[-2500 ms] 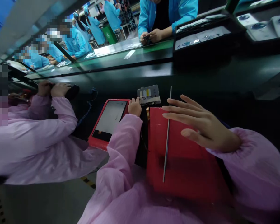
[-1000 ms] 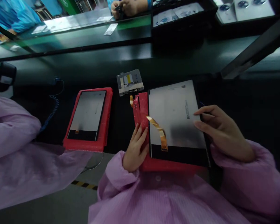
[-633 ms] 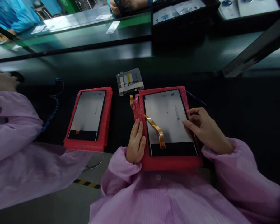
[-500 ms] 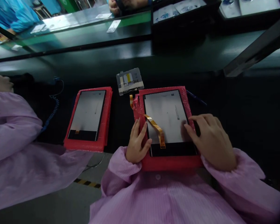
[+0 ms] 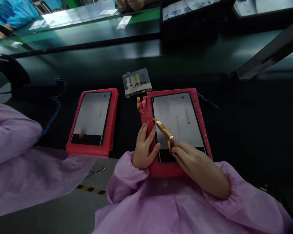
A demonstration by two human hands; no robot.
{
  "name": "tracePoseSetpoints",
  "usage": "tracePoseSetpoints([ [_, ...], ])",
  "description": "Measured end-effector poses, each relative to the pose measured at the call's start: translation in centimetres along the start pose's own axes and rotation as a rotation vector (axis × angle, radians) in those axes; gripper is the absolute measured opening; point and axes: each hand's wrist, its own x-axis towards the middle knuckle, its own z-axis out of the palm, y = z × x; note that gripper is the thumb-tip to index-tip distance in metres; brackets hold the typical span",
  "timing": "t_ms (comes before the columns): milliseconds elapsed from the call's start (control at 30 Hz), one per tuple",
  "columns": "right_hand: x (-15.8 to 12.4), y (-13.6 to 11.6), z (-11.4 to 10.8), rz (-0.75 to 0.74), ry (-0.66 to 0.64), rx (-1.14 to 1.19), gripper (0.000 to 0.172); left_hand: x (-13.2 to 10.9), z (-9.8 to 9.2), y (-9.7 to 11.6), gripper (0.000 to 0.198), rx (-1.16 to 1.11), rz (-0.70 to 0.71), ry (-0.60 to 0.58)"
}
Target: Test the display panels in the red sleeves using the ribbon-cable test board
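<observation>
A display panel (image 5: 179,113) with a pale grey back and a black lower strip lies on red bubble wrap (image 5: 200,107) in front of me. An orange flat ribbon cable (image 5: 164,130) crosses the panel's left edge and arches over it. My right hand (image 5: 195,164) pinches the cable's lower end between thumb and fingers, above the black strip. On the left edge of the wrap and panel, my left hand (image 5: 144,149) rests with its fingers spread. A small metal-framed circuit unit (image 5: 137,83) lies just beyond the wrap's top left corner, beside another bit of orange cable.
A second panel (image 5: 91,113) on red wrap (image 5: 88,150) lies to the left, beside a co-worker's pink sleeve (image 5: 12,130). A pen (image 5: 208,100) lies right of my wrap. Beyond are a blue coiled cord (image 5: 54,115), a metal bar (image 5: 266,53) and a black tray (image 5: 197,19).
My right hand has moved left and down from the panel's right edge and now grips the ribbon cable's end. My left hand has stayed in place. The co-worker's hand at far left has left view.
</observation>
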Motion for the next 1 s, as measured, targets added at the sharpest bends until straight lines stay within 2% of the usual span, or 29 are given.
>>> tracePoseSetpoints([
  [167, 0.3, -0.2, -0.1, -0.037, -0.076, -0.144, 0.03, 0.2, 0.0, 0.1, 0.06, 0.011, 0.0, 0.01],
  [400, 0.3, -0.2, 0.1, -0.028, -0.078, -0.111, 0.027, 0.2, 0.1, 0.2, 0.06, 0.027, -0.009, 0.02],
  [500, 0.1, -0.3, -0.1, 0.032, -0.03, 0.027, 0.023, 0.3, 0.0, 0.3, 0.06, 0.023, -0.015, 0.02],
  [600, 0.2, 0.1, -0.5, 0.202, 0.055, 0.21, 0.008, 0.2, -0.1, 0.3, 0.059, 0.01, -0.012, 0.017],
  [667, 0.5, 0.5, -0.7, 0.267, 0.054, 0.268, 0.015, 0.2, -0.1, 0.2, 0.059, -0.001, 0.0, 0.023],
  [800, 2.0, 1.4, -0.5, 0.252, -0.058, 0.328, 0.013, 0.4, 0.2, -0.1, 0.058, -0.004, 0.022, 0.046],
  [933, 3.6, 1.6, -0.3, 0.314, 0.035, 0.439, 0.015, 0.3, 0.2, 0.5, 0.055, -0.029, 0.014, 0.065],
  [1000, 3.7, 1.4, -0.6, 0.277, 0.008, 0.518, 0.021, -0.3, -0.5, 1.0, 0.048, -0.1, -0.006, 0.128],
])
